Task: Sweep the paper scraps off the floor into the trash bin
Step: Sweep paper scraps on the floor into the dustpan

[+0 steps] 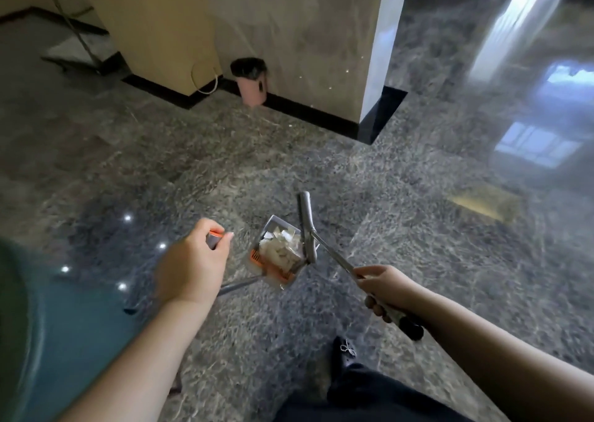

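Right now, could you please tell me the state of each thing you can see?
Dustpan: full of paper scraps, handle held by left hand.
Broom: head against the dustpan, handle held by right hand.
Bin: upright by the wall, open, lined with a dark bag.
Floor: no loose scraps visible.

open floor ahead, pillar beside trash bin

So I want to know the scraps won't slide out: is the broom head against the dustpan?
Touching. The head view shows the broom head pressed along the right edge of the dustpan, with no gap, beside the scraps.
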{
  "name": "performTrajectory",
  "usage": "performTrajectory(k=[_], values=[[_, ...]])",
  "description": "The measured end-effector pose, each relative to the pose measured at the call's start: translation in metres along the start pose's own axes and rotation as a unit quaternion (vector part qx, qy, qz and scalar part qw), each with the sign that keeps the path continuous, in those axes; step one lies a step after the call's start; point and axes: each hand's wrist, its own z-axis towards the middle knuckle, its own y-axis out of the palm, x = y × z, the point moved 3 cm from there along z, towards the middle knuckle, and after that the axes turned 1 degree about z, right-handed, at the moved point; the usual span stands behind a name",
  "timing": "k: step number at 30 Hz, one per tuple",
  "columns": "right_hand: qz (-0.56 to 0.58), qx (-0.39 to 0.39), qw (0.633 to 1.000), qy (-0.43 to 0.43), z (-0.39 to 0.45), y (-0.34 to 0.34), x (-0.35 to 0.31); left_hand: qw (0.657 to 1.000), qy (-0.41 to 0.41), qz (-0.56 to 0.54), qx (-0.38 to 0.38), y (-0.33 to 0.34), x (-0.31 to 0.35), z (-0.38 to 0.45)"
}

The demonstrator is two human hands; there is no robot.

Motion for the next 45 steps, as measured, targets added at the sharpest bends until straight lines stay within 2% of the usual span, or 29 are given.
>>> performTrajectory(k=[9,16,23,31,38,45], values=[[-0.026,-0.008,0.999,-0.016,0.134,-0.066,-0.146,0.999,-0.026,-0.004,0.037,0.044,0.042,0.167],[-0.011,-0.008,1.0,0.005,0.252,-0.078,-0.247,0.998,-0.034,0.006,0.053,0.088,0.029,0.316],[0.021,-0.011,1.0,-0.006,0.34,-0.078,-0.36,0.999,-0.03,-0.009,0.025,0.114,0.024,0.465],[-0.03,-0.023,0.999,-0.015,0.456,-0.109,-0.465,0.999,-0.003,-0.008,0.033,0.155,0.043,0.61],[-0.084,-0.042,0.995,-0.037,0.575,-0.166,-0.581,0.997,-0.048,0.006,0.067,0.199,0.074,0.756],[-0.123,-0.059,0.987,-0.09,0.672,-0.224,-0.707,0.99,-0.079,0.025,0.11,0.216,0.114,0.888]])
